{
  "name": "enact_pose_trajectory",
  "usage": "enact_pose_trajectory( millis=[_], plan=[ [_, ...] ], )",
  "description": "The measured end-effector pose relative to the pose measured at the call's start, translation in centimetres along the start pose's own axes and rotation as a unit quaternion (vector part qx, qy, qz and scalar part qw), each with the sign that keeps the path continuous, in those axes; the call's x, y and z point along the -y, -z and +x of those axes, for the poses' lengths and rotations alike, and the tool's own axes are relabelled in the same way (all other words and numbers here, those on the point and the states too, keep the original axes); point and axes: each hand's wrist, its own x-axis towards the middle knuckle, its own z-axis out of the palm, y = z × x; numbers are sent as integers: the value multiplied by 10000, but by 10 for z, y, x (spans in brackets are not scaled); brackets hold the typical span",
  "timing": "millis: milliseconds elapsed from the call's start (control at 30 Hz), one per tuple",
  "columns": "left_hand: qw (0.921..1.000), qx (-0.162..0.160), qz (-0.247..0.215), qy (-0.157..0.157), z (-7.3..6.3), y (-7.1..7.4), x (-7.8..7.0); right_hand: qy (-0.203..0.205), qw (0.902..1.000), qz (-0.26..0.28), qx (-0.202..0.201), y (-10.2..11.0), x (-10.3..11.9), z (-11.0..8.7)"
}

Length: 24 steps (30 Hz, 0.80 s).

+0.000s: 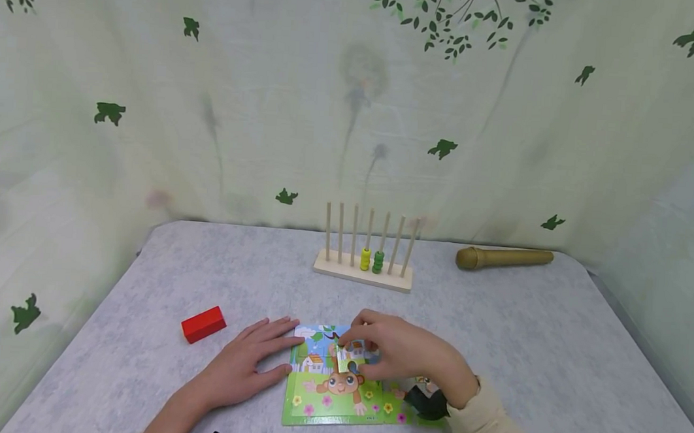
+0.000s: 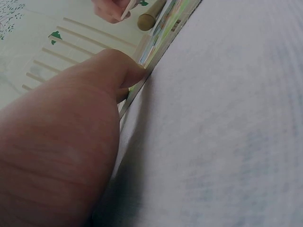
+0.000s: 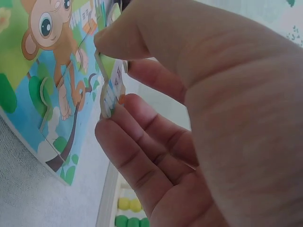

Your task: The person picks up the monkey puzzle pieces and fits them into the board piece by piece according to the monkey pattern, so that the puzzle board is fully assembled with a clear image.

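A jigsaw puzzle (image 1: 337, 412) with a monkey, flowers and a house lies flat near the table's front. My left hand (image 1: 245, 361) lies along its left side, fingers extended, fingertips and thumb at the board's edge. Over the upper right part of the picture, my right hand (image 1: 407, 350) pinches a puzzle piece (image 1: 345, 359) between thumb and fingers. In the right wrist view that puzzle piece (image 3: 112, 80) is tilted off the board and shows green and part of a house. The right hand and wrist hide the puzzle's right side.
A red block (image 1: 203, 325) lies left of the puzzle. Behind stands a wooden peg rack (image 1: 344, 272) with yellow beads (image 1: 365, 259) and green beads (image 1: 378, 262) on two pegs. A wooden microphone-shaped stick (image 1: 504, 258) lies at the back right. A leaf-printed curtain (image 1: 305, 110) hangs behind the table.
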Motion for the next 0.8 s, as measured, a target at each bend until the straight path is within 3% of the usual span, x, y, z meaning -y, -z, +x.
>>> enact_pose_trajectory(
  millis=[367,633,800],
  plan=[
    [9999,80,-108,97,0,0,1,83,9998,-171,32,-5,9,11],
    [9999,-16,-124,-14,-1,0,1,63,10000,-59,-16,-13,16,23],
    [9999,-63,-97,-59,-1,0,0,259,9996,-85,-80,-21,19,31]
  ],
)
